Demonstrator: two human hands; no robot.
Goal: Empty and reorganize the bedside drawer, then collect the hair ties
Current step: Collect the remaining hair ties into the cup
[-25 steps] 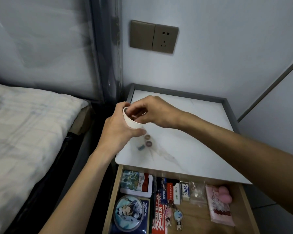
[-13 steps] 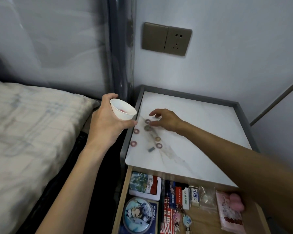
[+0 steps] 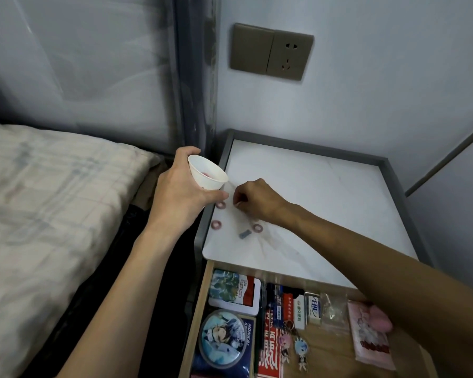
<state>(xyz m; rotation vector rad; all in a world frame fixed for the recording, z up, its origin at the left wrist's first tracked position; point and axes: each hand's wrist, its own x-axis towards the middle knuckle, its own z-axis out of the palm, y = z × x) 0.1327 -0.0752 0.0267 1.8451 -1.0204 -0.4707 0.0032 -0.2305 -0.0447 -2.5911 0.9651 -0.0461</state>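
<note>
**A:** How many of each thing do we count?

**B:** We count one white paper cup, three pink hair ties lying flat on the tabletop, and one small blue-grey piece among them. Something pink lies inside the cup; we cannot tell what it is.

**A:** Where do the hair ties lie?

**B:** All three lie near the tabletop's front-left corner. One is just beside the left thumb below the cup, one is close to the left edge, and one is just beside the right wrist. Below, the drawer stands open and holds cards, boxes and two keychain figures.

**A:** And the hands?

**B:** The left hand wraps its thumb and fingers round the cup. It holds the cup tilted, mouth up and to the right, at the tabletop's left edge beside the bed. The right hand reaches across, knuckles up, fingers curled down onto the tabletop. We cannot tell whether they pinch anything.
</note>
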